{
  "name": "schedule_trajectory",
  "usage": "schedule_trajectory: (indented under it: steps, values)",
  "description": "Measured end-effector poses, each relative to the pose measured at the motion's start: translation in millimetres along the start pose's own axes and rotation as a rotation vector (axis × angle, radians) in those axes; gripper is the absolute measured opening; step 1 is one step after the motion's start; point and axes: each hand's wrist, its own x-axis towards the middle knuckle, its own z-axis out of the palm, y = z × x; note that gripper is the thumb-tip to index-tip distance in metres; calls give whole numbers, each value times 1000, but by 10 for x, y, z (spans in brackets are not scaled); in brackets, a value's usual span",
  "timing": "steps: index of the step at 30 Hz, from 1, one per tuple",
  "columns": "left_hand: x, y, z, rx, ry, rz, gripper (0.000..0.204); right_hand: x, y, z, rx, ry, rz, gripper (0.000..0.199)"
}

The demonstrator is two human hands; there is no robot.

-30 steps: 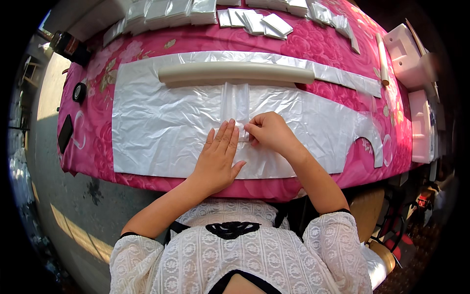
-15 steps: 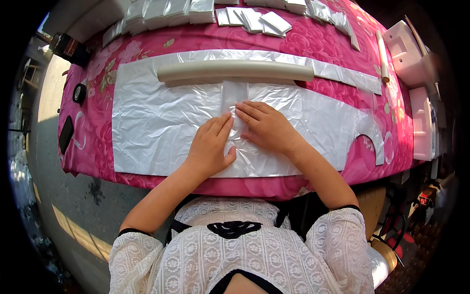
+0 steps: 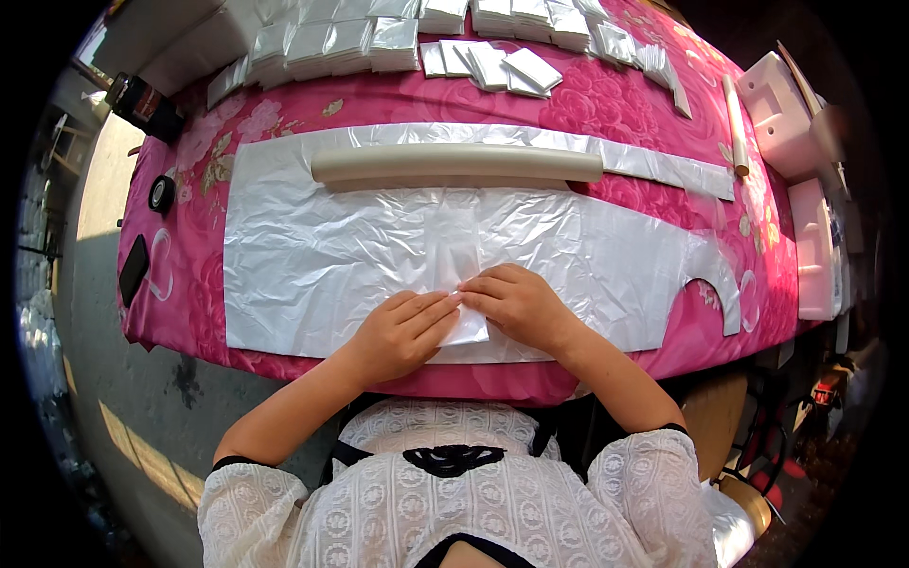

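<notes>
A large, wrinkled white plastic bag (image 3: 322, 256) lies flat across the table, with curved cut-outs at its right end. My left hand (image 3: 402, 331) and my right hand (image 3: 521, 305) meet near the bag's front edge, their fingertips nearly touching. Between them is a small folded piece of thin, clear-white plastic film (image 3: 469, 328), lying over the bag. Both hands have their fingers drawn together on this film; my thumbs are mostly hidden. Beyond the hands, a beige tube (image 3: 454, 164) rests lengthwise across the bag's far part.
A pink flowered cloth (image 3: 530, 106) covers the table. Stacks of folded plastic packets (image 3: 393, 45) line the back. At left are a dark jar (image 3: 145, 107), a black tape roll (image 3: 162, 194) and a phone (image 3: 133, 270). A thin tube (image 3: 736, 125) and foam boxes (image 3: 812, 248) stand right.
Both hands have slid toward me from the bag's middle to near its front edge. The film strip that lay below the tube now shows folded at my fingertips. The view has shifted slightly.
</notes>
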Motion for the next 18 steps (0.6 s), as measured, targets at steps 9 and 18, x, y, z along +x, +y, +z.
schedule_trajectory:
  steps: [9, 18]
  values:
    - [-41, 88, -53, -252, -70, -374, 52, -82, -118, -21, 222, -2, 384, 21]
    - [230, -36, 25, -464, 22, -967, 69, 296, -49, -57, 234, -142, 912, 24]
